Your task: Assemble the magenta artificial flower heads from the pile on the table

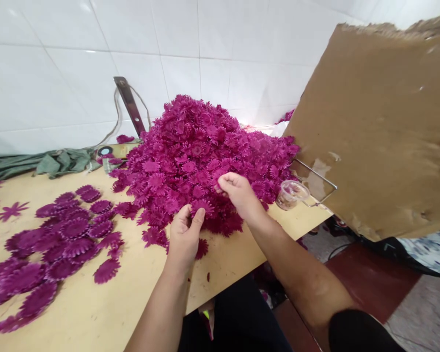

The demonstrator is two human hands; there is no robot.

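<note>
A big heap of purple cloth-like flower heads (190,146) with fringed petals fills the middle of the table. At its front edge, my left hand (185,230) is closed, thumb against curled fingers, with a purple flower head (202,208) at the fingertips. My right hand (236,190) pinches a purple flower piece (217,184) over the heap; the fingers partly hide it. Just below my left thumb another flower head (202,248) lies on the table.
Stacked purple flower discs (75,229) lie on the wooden table (139,303) at left. A clear plastic cup (291,194) stands near the right edge beside a bent metal wire (330,188). A large cardboard sheet (374,127) leans at right. Green cloth (55,164) lies along the tiled wall.
</note>
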